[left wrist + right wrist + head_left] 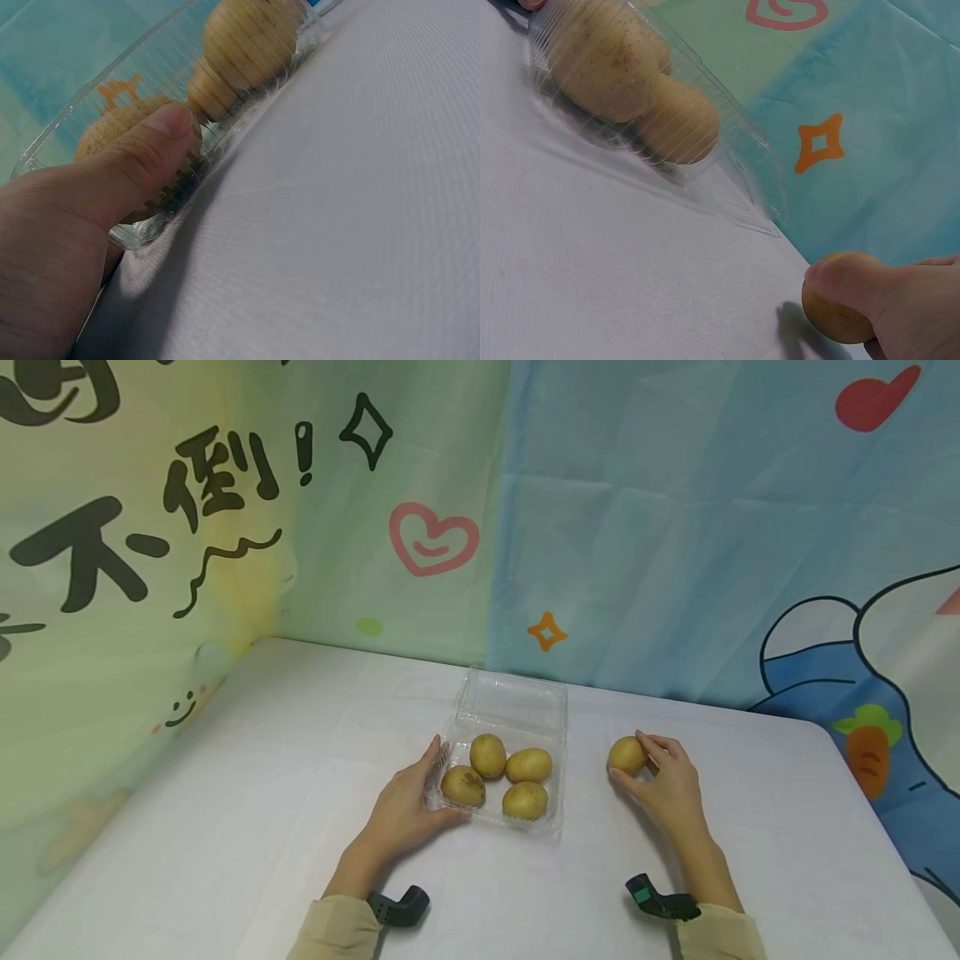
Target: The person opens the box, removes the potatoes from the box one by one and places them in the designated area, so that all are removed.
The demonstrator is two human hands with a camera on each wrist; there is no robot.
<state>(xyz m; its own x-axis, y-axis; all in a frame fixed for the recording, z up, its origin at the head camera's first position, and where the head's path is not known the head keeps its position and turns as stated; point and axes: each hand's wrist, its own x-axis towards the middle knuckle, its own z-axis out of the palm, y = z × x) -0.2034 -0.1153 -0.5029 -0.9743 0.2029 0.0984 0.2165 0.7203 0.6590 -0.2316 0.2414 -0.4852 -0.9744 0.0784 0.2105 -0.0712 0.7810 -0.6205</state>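
Observation:
A clear plastic clamshell box (pixel 491 817) stands on the table with its lid (pixel 513 700) folded back. Several potatoes lie inside, among them a brown-marked potato (pixel 462 786) at the front left and another potato (pixel 525 801) at the front right. My left hand (pixel 408 806) holds the box by its front left corner; its thumb (pixel 150 142) lies along the front wall, and the other fingers are mostly hidden in the left wrist view. To the right of the box, my right hand (pixel 671 785) pinches a single potato (pixel 832 319) between thumb and fingers, just above or on the table.
A white cloth covers the table (pixel 247 793). Behind it hangs a printed fabric backdrop (pixel 637 527), close to the back edge and the open lid. Dark wrist devices, one on the left wrist (pixel 400 907) and one on the right wrist (pixel 660 900), stick out inward.

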